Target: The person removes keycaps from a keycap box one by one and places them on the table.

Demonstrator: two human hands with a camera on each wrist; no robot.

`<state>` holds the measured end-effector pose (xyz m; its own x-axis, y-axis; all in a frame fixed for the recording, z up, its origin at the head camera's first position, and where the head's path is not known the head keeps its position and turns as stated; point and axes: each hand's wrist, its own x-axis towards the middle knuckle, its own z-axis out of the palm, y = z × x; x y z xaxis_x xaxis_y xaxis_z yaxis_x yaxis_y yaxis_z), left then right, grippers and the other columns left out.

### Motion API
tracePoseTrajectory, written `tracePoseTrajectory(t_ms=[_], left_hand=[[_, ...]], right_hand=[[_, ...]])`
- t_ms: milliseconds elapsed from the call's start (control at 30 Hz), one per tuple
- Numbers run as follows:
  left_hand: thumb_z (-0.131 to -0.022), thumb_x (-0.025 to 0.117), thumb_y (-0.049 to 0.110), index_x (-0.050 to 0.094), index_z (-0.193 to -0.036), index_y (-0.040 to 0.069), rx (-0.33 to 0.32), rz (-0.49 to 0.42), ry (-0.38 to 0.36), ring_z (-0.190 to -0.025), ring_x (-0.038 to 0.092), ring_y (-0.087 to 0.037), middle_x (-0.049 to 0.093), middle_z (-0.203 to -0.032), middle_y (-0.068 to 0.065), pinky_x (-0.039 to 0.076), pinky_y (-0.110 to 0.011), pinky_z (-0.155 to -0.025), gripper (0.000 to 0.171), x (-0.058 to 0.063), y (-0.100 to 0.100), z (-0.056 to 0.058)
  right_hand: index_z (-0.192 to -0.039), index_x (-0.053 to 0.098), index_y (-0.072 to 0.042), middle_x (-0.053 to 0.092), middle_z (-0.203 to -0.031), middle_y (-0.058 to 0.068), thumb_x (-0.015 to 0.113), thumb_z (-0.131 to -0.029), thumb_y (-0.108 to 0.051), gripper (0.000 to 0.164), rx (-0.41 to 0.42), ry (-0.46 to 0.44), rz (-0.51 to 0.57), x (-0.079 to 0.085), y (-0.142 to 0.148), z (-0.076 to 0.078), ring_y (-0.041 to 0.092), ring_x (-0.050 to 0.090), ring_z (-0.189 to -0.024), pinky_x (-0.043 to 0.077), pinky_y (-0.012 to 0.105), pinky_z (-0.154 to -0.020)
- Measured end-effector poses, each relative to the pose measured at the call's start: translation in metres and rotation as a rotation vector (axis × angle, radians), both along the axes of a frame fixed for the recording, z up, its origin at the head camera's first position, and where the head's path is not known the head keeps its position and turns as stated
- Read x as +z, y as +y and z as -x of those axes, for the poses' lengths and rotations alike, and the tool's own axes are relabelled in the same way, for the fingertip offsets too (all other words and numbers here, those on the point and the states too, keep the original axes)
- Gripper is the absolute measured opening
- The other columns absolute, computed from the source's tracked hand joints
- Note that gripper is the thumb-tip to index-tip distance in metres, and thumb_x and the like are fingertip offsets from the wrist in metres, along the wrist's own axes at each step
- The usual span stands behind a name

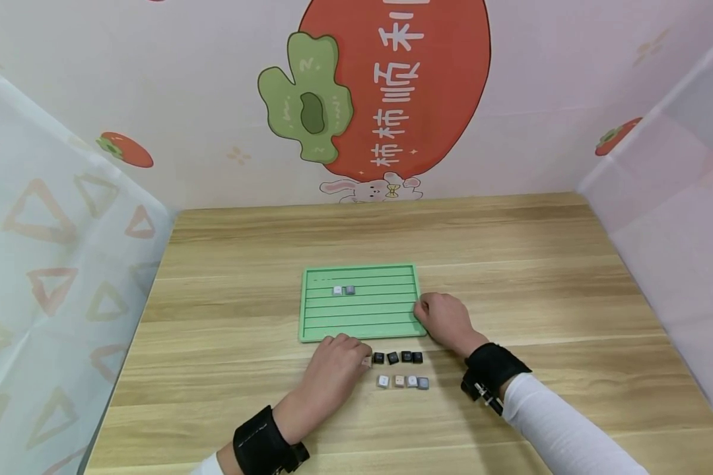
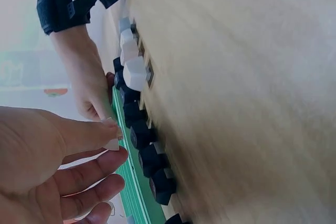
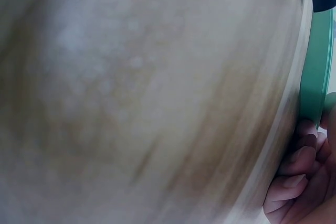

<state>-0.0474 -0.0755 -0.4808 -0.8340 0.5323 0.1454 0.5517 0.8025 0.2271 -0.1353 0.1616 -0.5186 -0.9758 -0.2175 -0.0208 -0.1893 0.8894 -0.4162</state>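
My left hand [image 1: 333, 363] pinches a pale keycap [image 2: 113, 143] between thumb and fingertips, close in front of the green tray [image 1: 362, 315]. On the right, my right hand [image 1: 447, 321] grips the tray's near right corner, fingers curled at its edge in the right wrist view. The tray is ridged into rows; a white keycap [image 1: 337, 290] and a grey keycap [image 1: 350, 290] sit side by side in an upper row. Just right of the left hand, several black keycaps [image 1: 393, 357] lie in a line.
Nearer the front is a second line of keycaps: a white one [image 1: 383, 381], a beige one [image 1: 399, 380], another white one [image 1: 412, 381] and a grey one [image 1: 423, 382]. The wooden table [image 1: 226, 277] meets printed cloth walls [image 1: 214, 99] at the back and sides.
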Motion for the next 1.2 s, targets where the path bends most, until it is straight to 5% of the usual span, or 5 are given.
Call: tracePoseTrajectory(t_ms=[333, 1200], left_hand=[[-0.074, 0.074, 0.025, 0.073, -0.092, 0.017, -0.011, 0.007, -0.006, -0.087, 0.058, -0.013, 0.067, -0.091, 0.004, 0.044, -0.03, -0.073, 0.02, -0.001, 0.003, -0.008], [-0.074, 0.074, 0.023, 0.073, -0.091, 0.019, -0.036, 0.033, -0.009, -0.081, 0.056, -0.012, 0.067, -0.087, 0.005, 0.039, -0.026, -0.065, 0.018, -0.01, 0.004, -0.019]], right_hand=[[-0.054, 0.039, -0.014, 0.032, -0.05, -0.004, 0.049, -0.089, -0.02, 0.037, -0.002, -0.006, -0.001, 0.001, -0.001, 0.0, 0.013, 0.035, -0.046, 0.029, 0.029, -0.046], [-0.055, 0.039, -0.014, 0.032, -0.05, -0.004, 0.049, -0.088, -0.019, 0.035, 0.002, -0.005, 0.001, 0.0, 0.0, 0.0, 0.013, 0.035, -0.046, 0.028, 0.028, -0.046]])
